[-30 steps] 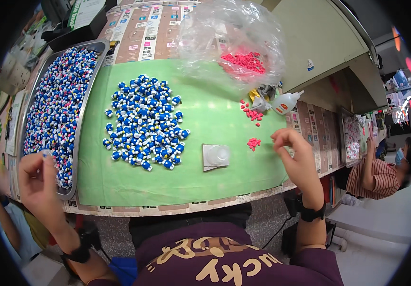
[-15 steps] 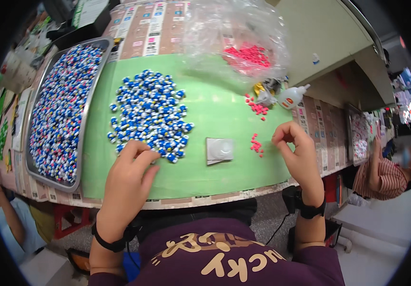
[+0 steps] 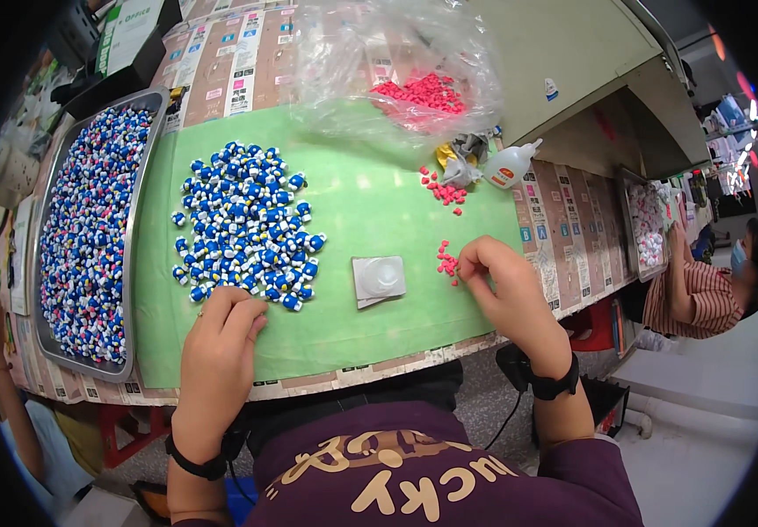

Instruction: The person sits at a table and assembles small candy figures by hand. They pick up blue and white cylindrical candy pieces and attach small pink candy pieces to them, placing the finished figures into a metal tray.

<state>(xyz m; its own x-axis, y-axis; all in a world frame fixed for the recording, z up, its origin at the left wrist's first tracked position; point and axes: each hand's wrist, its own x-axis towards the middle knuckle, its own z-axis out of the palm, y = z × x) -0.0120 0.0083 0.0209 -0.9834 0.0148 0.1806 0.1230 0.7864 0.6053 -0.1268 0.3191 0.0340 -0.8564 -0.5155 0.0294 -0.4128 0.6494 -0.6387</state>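
My left hand (image 3: 221, 347) rests at the near edge of a loose heap of small blue-and-white figure beads (image 3: 247, 215), its fingers curled together; whatever they may grip is hidden. Beside a few small red pieces (image 3: 446, 260) is my right hand (image 3: 512, 294), thumb and forefinger bent into a pinch whose contents are too small to make out. Between the hands, a square white pad with a round clear blob (image 3: 380, 281) lies on the green mat (image 3: 335, 338). More red pieces (image 3: 443, 191) are scattered farther back.
At left stands a metal tray (image 3: 128, 299) full of similar beads. A clear plastic bag (image 3: 326, 97) of red pieces, crumpled foil (image 3: 462, 162) and a white squeeze bottle (image 3: 511, 164) sit at the back. A grey cabinet (image 3: 563, 61) borders the right; a co-worker (image 3: 704, 290) sits beyond.
The view has shifted, so the mat and beads appear farther left. My right hand has come closer to the small red pieces. My left hand remains at the heap's near edge.
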